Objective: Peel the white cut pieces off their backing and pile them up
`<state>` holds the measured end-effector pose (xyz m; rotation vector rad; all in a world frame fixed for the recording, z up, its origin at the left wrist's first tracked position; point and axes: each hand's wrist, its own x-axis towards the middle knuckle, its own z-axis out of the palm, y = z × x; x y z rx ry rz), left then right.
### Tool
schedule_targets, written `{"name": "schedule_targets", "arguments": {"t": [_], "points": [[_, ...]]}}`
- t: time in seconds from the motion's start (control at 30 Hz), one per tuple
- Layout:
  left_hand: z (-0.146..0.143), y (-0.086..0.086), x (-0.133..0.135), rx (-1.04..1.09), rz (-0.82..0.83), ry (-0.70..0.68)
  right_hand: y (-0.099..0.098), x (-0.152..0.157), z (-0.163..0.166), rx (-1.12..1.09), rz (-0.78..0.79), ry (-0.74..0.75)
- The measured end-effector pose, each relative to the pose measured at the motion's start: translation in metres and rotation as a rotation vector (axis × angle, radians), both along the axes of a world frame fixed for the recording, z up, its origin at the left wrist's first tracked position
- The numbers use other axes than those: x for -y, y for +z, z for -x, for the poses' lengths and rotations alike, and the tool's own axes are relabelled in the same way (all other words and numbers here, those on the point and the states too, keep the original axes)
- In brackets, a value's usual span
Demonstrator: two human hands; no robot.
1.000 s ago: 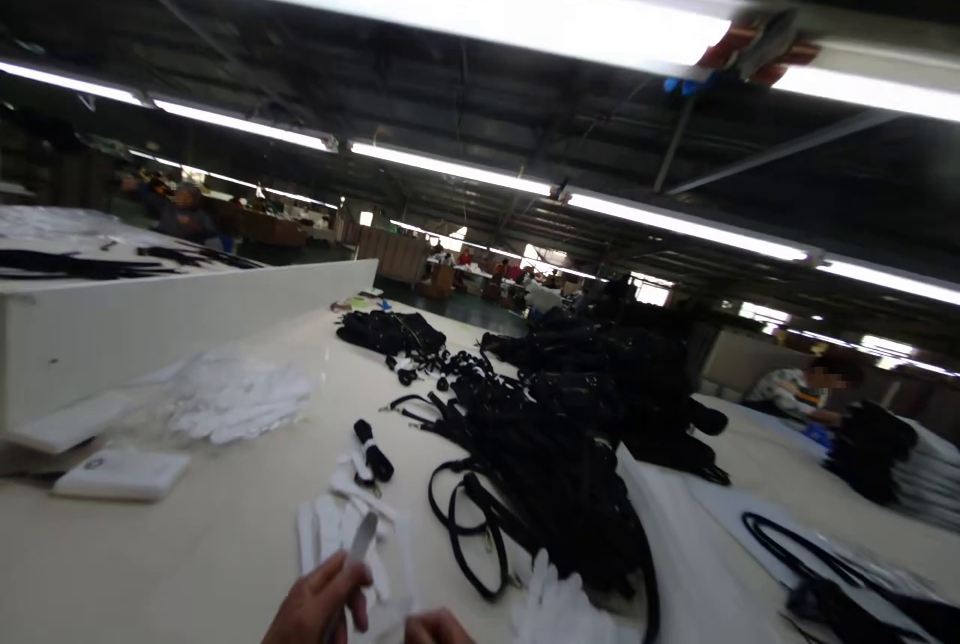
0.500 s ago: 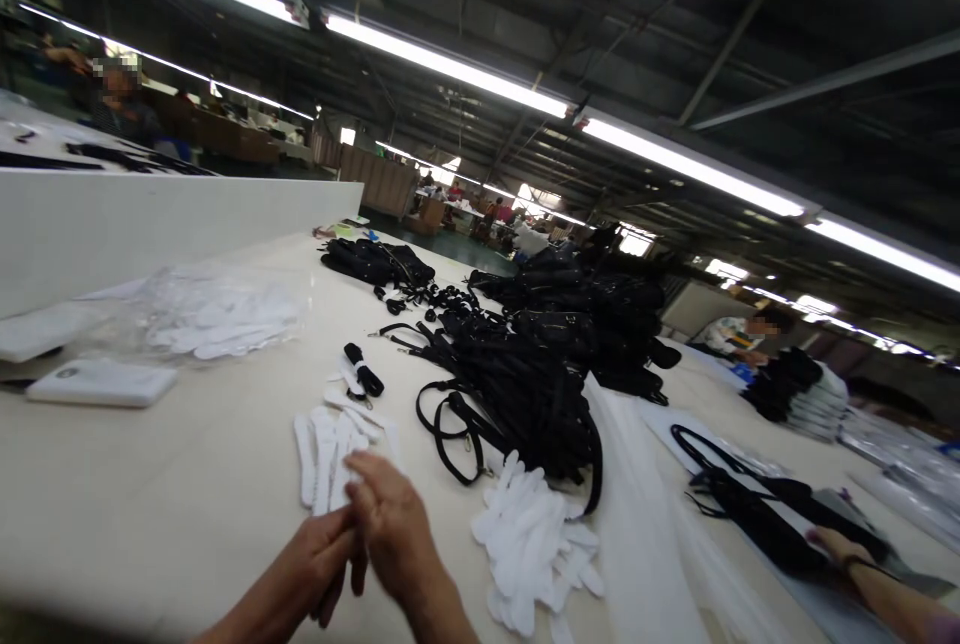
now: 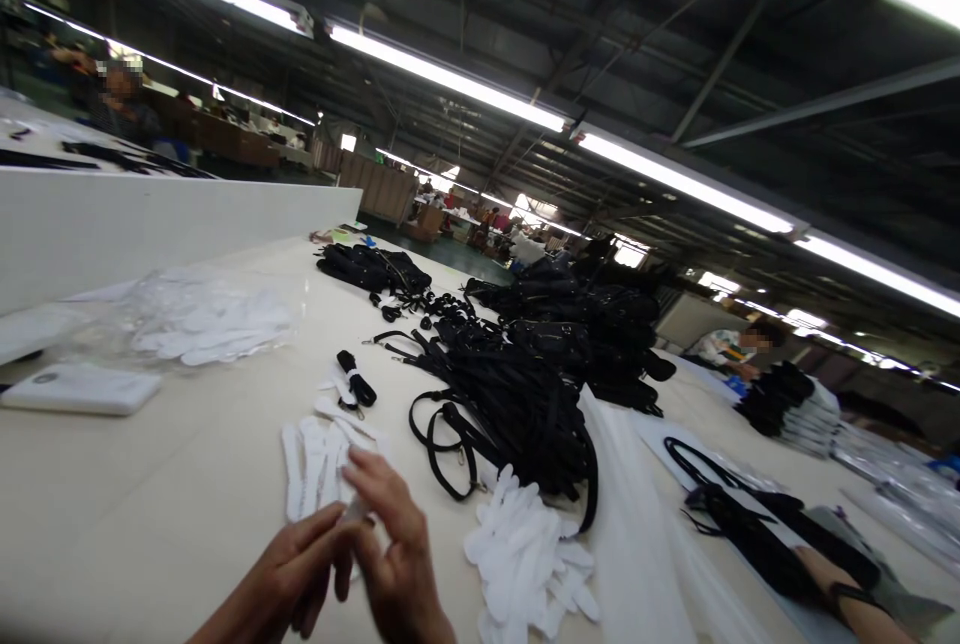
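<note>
My left hand [image 3: 296, 572] and my right hand [image 3: 390, 549] meet low in the middle of the view, fingers pinched together on a small white strip [image 3: 352, 511] between them. Just beyond them a row of white strips [image 3: 311, 459] lies flat on the pale table [image 3: 150, 514]. To the right lies a heap of white strips [image 3: 529, 549]. A rolled black strap [image 3: 356, 379] sits farther back, beside a big pile of black straps [image 3: 510, 394].
A clear bag of white pieces [image 3: 202, 319] and a white flat box [image 3: 79, 389] lie at left before a white partition [image 3: 150, 219]. Another person's forearm [image 3: 847, 604] rests at lower right on black straps [image 3: 742, 514]. People work at far tables.
The view tipped down from the ceiling lights toward the table. My right hand came in over the left and both now pinch the white strip. The view shifted slightly since half a second ago.
</note>
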<state>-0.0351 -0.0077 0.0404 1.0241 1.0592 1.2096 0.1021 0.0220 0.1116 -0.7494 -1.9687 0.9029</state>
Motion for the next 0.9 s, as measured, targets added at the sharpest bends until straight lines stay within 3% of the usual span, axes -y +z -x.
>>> {"name": "schedule_targets", "arguments": {"t": [0.1,0.27,0.5,0.9], "points": [[0.008,0.008,0.005,0.051,-0.041,0.016,0.005,-0.013,-0.011,-0.28,0.294,-0.238],[0.011,0.007,0.014,0.076,-0.028,0.002,-0.01,-0.001,-0.007,-0.237,0.561,-0.047],[0.018,-0.008,0.02,0.053,0.034,-0.081,0.001,0.017,0.0,-0.22,0.627,0.105],[0.01,-0.02,0.025,-0.021,-0.047,0.0,-0.023,0.013,0.011,-0.327,0.634,-0.111]]}}
